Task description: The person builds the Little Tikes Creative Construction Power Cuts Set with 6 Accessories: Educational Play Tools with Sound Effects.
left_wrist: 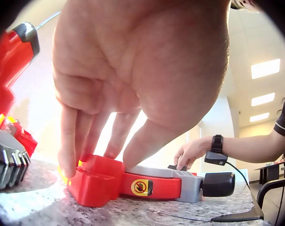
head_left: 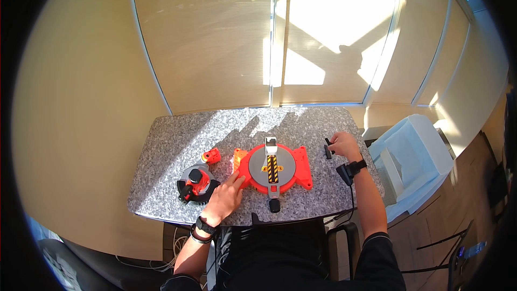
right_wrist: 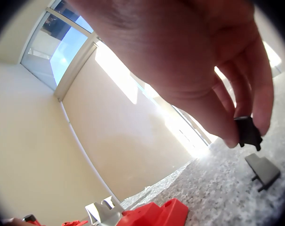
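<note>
My left hand (head_left: 225, 202) rests with extended fingers on the left end of a round red plastic toy base (head_left: 302, 168). This base has a grey disc (head_left: 286, 166) on top, crossed by a yellow-and-black striped bar (head_left: 272, 168). A black knob (head_left: 274, 205) sticks out toward me. Right of the base, my right hand (head_left: 343, 144) pinches a small black plastic piece (right_wrist: 248, 132) between thumb and fingers. Just below it on the tabletop lies a similar small dark piece (right_wrist: 263, 170) with short pegs.
A red-and-black toy part (head_left: 198, 179) on a grey base stands at the left of the speckled stone table (head_left: 167, 134), with a small red-orange piece (head_left: 214, 155) behind it. Beyond the right edge is a bin with a pale blue liner (head_left: 420, 156).
</note>
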{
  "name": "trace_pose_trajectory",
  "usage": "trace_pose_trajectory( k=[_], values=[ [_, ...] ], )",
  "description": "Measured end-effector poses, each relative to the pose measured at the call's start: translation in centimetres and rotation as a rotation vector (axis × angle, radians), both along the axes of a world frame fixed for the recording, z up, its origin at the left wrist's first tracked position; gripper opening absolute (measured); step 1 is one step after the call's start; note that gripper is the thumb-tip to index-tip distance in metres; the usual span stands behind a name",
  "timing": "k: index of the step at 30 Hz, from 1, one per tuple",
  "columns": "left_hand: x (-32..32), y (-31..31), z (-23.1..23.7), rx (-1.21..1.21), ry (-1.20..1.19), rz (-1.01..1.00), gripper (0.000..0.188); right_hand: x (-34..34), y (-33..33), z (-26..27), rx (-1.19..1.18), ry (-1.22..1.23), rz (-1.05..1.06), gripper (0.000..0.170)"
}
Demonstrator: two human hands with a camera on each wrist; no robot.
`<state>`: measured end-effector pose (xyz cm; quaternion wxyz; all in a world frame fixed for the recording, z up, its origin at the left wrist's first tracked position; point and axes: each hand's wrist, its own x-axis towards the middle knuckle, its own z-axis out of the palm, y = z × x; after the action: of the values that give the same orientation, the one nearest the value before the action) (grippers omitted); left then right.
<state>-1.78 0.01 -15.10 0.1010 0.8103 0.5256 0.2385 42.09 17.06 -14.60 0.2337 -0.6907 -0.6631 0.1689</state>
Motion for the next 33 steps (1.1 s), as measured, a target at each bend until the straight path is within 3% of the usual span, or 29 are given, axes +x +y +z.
trace_pose_trajectory(
  k=[3,6,18,21,24,33],
  values=[
    [0.0,0.0,0.0,0.003,0.001,-0.001,0.042,-1.6,-0.6,0.5,0.104,-0.029,0.093,0.025],
    [0.0,-0.1,0.2,-0.003,0.002,0.001,0.042,-3.7,-2.2,2.2,0.025,0.083,0.146,0.026],
    [0.0,0.0,0.3,0.004,-0.008,-0.007,0.041,-9.2,-4.7,3.7,0.015,0.068,0.431,0.029],
    [0.0,0.0,0.3,0.006,-0.012,-0.010,0.041,-9.8,-4.7,3.8,0.025,0.021,0.467,0.021],
    [0.0,0.0,0.2,0.008,-0.016,-0.011,0.041,-10.0,-4.1,2.7,0.068,0.116,0.476,0.019],
    [-0.1,0.1,0.0,0.026,-0.023,-0.011,0.041,-10.1,-4.1,2.6,0.090,0.081,0.550,0.015]
  ],
)
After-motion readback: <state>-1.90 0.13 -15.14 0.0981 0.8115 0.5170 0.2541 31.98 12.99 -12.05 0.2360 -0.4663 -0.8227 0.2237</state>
